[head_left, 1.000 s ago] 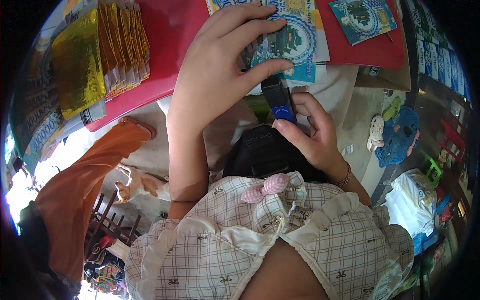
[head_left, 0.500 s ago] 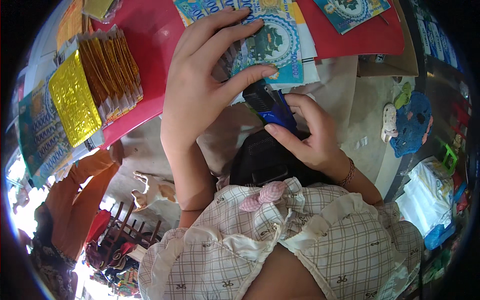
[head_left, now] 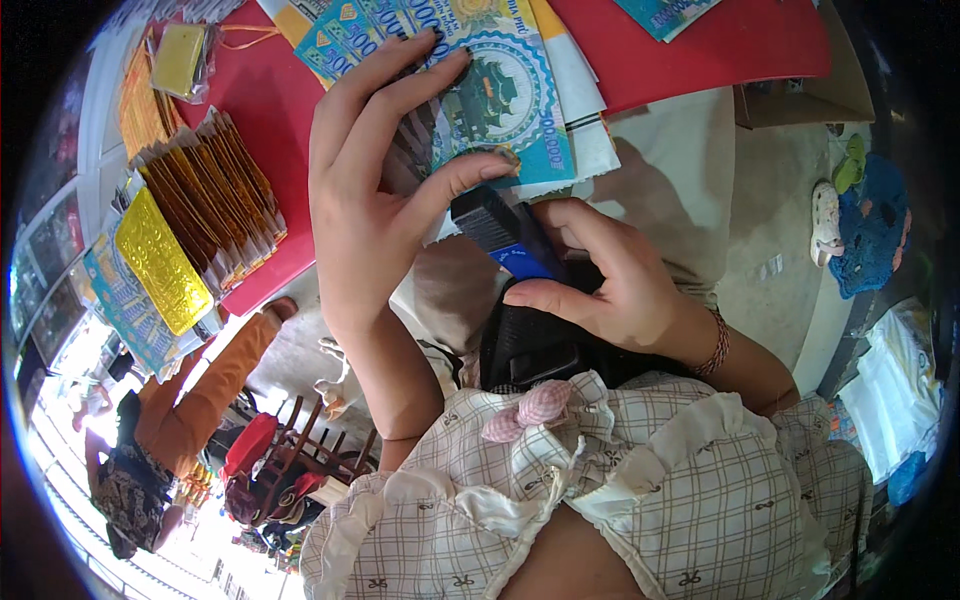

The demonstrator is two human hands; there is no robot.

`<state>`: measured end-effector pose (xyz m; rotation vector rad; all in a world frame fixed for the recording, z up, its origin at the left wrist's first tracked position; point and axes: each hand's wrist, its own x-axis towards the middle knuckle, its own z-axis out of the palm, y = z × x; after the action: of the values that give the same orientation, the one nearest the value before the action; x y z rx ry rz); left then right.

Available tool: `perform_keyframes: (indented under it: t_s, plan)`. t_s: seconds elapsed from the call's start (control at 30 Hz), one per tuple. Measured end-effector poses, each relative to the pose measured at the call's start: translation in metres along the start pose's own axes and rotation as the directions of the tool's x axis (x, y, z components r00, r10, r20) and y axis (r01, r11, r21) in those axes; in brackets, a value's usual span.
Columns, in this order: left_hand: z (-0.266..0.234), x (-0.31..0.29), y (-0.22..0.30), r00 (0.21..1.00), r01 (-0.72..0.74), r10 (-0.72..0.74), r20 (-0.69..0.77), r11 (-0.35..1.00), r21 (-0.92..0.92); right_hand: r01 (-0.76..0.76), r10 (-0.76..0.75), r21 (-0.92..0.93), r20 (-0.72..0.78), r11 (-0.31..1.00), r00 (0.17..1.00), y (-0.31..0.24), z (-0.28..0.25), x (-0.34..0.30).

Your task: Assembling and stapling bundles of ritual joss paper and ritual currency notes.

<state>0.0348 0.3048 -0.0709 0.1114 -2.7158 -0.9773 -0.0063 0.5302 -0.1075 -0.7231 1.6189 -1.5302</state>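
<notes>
Clear plastic bag (head_left: 184, 58): on the red table (head_left: 690, 60); gold sheets inside.
Gold-foil bundles (head_left: 208, 195): fanned at the table's left edge.
Left hand (head_left: 370, 185): spread, partly hiding overlapping blue printed notes (head_left: 505, 95) at the table's near edge.
Stapler (head_left: 508, 240): just below the notes, slanting more than a second ago.
Right hand (head_left: 620, 270): pinching the stapler.
Cardboard box (head_left: 820, 103): right side; contents unclear.

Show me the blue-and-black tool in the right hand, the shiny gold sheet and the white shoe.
Blue-and-black tool (head_left: 508, 238), head view, middle of its body.
Shiny gold sheet (head_left: 163, 262), head view, center of its face.
White shoe (head_left: 825, 222), head view, middle of its top.
</notes>
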Motion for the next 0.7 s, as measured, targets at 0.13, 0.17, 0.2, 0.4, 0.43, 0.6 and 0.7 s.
perform_keyframes:
  t_s: [0.13, 0.17, 0.2, 0.4, 0.43, 0.6, 0.7]
  plan:
    - [0.003, 0.001, 0.002, 1.000, 0.024, -0.024, -0.005, 1.000, 0.015, 0.132, -0.145, -0.252, -0.035, 0.959, 0.989, 0.001, -0.001, 0.003]
    - [0.003, 0.001, 0.002, 1.000, 0.023, -0.023, -0.006, 1.000, 0.014, 0.144, -0.161, -0.274, -0.041, 0.951, 0.986, 0.000, -0.001, 0.004]
    - [0.003, 0.001, 0.003, 1.000, 0.020, -0.020, -0.011, 1.000, 0.008, 0.156, -0.177, -0.297, -0.046, 0.942, 0.983, -0.001, -0.002, 0.005]
    - [0.002, 0.000, 0.003, 1.000, 0.021, -0.021, 0.003, 0.998, 0.061, 0.154, -0.161, -0.240, -0.008, 0.958, 0.987, 0.002, -0.005, 0.003]
    - [0.002, 0.000, 0.003, 1.000, 0.021, -0.021, 0.002, 0.998, 0.059, 0.124, -0.127, -0.186, -0.005, 0.975, 0.992, 0.004, -0.004, 0.003]
    - [0.003, 0.002, 0.004, 0.997, 0.007, -0.004, -0.073, 0.999, 0.046, 0.046, -0.044, -0.042, 0.038, 0.998, 0.998, -0.003, -0.007, 0.010]
    - [0.004, 0.005, 0.008, 0.998, 0.036, -0.033, -0.051, 0.998, 0.049, 0.033, 0.034, -0.285, 0.225, 0.958, 0.974, -0.024, -0.050, 0.012]
